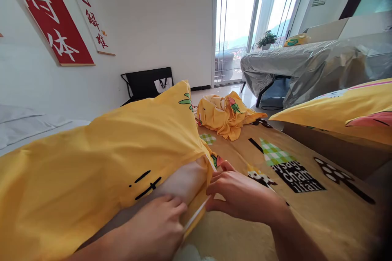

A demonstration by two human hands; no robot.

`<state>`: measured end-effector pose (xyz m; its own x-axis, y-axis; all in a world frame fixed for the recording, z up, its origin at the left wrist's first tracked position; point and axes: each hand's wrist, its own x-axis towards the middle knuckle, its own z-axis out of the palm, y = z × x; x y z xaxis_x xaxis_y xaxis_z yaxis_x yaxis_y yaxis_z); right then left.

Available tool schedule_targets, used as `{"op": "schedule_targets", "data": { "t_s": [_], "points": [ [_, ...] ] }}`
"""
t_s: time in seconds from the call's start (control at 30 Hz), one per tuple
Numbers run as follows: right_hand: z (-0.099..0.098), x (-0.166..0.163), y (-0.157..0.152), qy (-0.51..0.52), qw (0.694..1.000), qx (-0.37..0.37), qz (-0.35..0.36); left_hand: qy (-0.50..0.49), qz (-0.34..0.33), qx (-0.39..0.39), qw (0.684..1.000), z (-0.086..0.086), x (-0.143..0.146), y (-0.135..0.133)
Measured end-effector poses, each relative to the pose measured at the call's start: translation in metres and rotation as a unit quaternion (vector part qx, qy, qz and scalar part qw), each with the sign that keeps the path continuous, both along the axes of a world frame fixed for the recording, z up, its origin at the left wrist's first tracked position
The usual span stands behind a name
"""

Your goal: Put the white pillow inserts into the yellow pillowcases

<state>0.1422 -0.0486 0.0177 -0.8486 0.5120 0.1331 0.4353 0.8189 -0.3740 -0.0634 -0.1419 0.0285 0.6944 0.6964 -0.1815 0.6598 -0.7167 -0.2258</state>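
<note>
A yellow pillowcase with black strokes and a green leaf print lies over a white pillow, which shows through the case's open side. My right hand pinches the edge of that opening, where a white strip runs along the cloth. At the near end of the opening, my left hand lies against the pillow with its fingers curled down. Its fingertips are hidden, so what it grips cannot be made out.
Beneath is a tan printed cloth. A crumpled yellow cloth lies beyond the pillow. Another yellow pillow rests on the right, above a cardboard box. Further back stand a black folding chair and a plastic-covered table.
</note>
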Motion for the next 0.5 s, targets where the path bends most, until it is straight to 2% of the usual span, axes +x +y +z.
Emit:
{"op": "schedule_targets", "data": {
  "t_s": [0.07,0.13,0.23,0.4,0.5],
  "points": [
    [-0.002,0.003,0.002,-0.006,1.000,0.023,-0.018,0.018,-0.032,0.059,0.998,-0.001,0.025,0.030],
    [-0.005,0.006,0.006,-0.017,0.998,0.053,-0.039,0.013,-0.047,0.118,0.992,-0.010,0.041,0.057],
    [-0.009,0.007,0.012,-0.063,0.993,0.080,-0.054,0.032,-0.030,0.137,0.990,-0.028,0.046,0.082],
    [-0.007,0.006,0.017,-0.144,0.980,0.072,-0.118,0.086,0.058,0.129,0.986,-0.046,0.043,0.084],
    [-0.004,0.002,0.015,-0.176,0.970,0.069,-0.152,0.072,0.115,0.094,0.986,-0.052,0.054,0.087]
  ]
}}
